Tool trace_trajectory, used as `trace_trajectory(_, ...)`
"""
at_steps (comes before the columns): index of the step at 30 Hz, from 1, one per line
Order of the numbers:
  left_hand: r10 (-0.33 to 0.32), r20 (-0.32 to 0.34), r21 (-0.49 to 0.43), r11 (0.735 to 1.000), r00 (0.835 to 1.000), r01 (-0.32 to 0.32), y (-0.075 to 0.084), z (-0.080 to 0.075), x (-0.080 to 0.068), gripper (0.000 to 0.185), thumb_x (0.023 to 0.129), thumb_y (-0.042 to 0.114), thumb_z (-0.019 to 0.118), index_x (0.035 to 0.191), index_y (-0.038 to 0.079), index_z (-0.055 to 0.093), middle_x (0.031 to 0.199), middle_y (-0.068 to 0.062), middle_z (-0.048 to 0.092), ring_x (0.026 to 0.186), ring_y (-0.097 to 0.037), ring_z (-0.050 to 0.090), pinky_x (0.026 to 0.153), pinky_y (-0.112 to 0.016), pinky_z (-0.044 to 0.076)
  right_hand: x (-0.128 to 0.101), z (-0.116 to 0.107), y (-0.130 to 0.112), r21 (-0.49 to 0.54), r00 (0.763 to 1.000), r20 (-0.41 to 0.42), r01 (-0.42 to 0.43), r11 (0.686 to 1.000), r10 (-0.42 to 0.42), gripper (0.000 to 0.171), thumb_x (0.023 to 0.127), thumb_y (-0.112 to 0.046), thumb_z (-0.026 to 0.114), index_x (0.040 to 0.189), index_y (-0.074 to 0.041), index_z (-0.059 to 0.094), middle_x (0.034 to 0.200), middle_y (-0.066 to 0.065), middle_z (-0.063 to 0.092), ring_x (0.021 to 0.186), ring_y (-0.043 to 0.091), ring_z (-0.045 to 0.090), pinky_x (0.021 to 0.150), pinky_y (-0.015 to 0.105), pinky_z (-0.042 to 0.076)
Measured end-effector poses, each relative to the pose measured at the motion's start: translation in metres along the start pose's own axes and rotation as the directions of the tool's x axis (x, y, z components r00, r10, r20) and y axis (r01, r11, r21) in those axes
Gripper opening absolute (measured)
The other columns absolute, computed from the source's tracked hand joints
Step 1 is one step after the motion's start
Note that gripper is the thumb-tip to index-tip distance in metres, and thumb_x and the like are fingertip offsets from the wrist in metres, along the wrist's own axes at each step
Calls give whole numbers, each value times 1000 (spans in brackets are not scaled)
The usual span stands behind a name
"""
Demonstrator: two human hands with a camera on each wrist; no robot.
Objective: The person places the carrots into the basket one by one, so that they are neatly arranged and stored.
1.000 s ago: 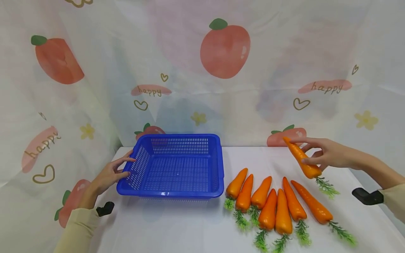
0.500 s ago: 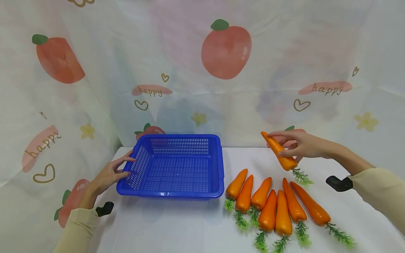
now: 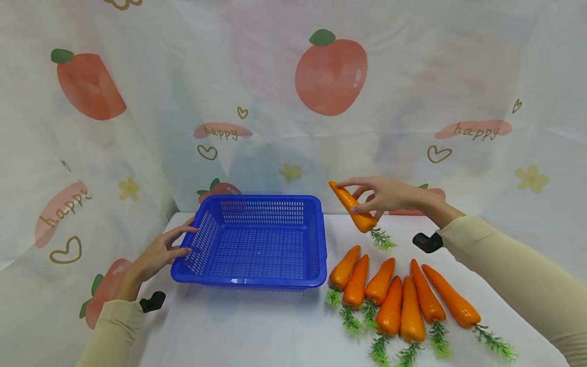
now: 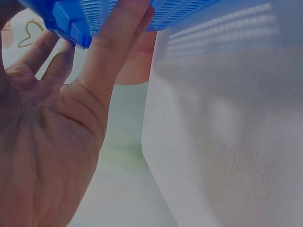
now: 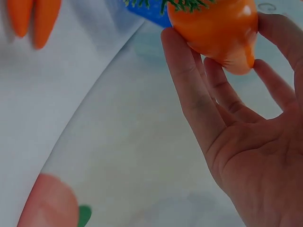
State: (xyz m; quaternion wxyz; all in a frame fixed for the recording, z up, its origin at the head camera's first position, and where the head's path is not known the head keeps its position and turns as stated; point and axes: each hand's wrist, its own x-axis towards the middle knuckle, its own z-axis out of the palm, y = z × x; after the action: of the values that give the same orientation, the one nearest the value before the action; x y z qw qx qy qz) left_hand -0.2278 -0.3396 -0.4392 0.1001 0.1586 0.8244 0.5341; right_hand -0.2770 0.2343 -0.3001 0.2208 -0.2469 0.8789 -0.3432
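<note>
Right hand (image 3: 390, 196) pinches a carrot (image 3: 352, 207) in the air, just right of the blue basket (image 3: 257, 239). Left hand (image 3: 158, 253) relaxed, fingers touching the basket's left rim. Six carrots (image 3: 394, 300) lie on the desk (image 3: 257, 326).

The left hand (image 4: 52, 142) fills the left half of the frame, palm towards the camera, its straight fingers (image 4: 111, 47) reaching up to the top edge. There the fingertips touch the wall of a blue perforated plastic basket (image 4: 170, 12), which runs along the upper edge from the upper left corner towards the upper right. A white cloth-covered table (image 4: 227, 142) takes up the right half. Between hand and table, a pale printed backdrop (image 4: 123, 156) shows, with a pinkish-red fruit print (image 4: 137, 66) just below the basket.
</note>
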Motion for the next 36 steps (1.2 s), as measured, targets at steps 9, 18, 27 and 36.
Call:
trace_trajectory(9, -2, 7, -20, 1000, 1000, 2, -2, -2, 0, 55, 99, 11, 64, 151, 6, 44, 173, -6, 7, 139, -65, 32, 86, -61, 58, 60, 26, -34, 62, 995, 78, 63, 996, -68, 71, 97, -23, 73, 159, -28, 38, 136, 22, 57, 101, 30, 71, 72, 51, 63)
trace_trajectory(18, 1, 5, -43, 999, 1000, 0, -5, -2, -1, 55, 100, 9, 63, 150, 4, 44, 173, -5, 7, 137, -64, 36, 85, -54, 60, 123, 75, -69, 135, 984, 147, 86, 987, -105, 72, 97, -19, 72, 160, -26, 38, 136, 20, 57, 107, 30, 68, 72, 46, 64)
trace_trajectory(27, 9, 2, -42, 999, 1000, -9, -7, -3, -2, 52, 100, 10, 62, 149, 4, 45, 173, -6, 7, 135, -64, 40, 85, -53, 61, 180, 138, -94, 204, 979, 181, 55, 977, -93, 69, 98, -14, 71, 159, -22, 40, 141, 25, 54, 111, 32, 66, 71, 47, 64)
trace_trajectory(36, 18, 15, -19, 1000, 1000, -17, -3, -3, 1, 53, 100, 9, 63, 149, 4, 45, 173, -9, 8, 133, -65, 41, 83, -53, 61, 213, 181, -100, 239, 984, 176, -10, 971, -33, 67, 96, -11, 73, 157, -17, 45, 143, 20, 47, 97, 32, 68, 70, 47, 64)
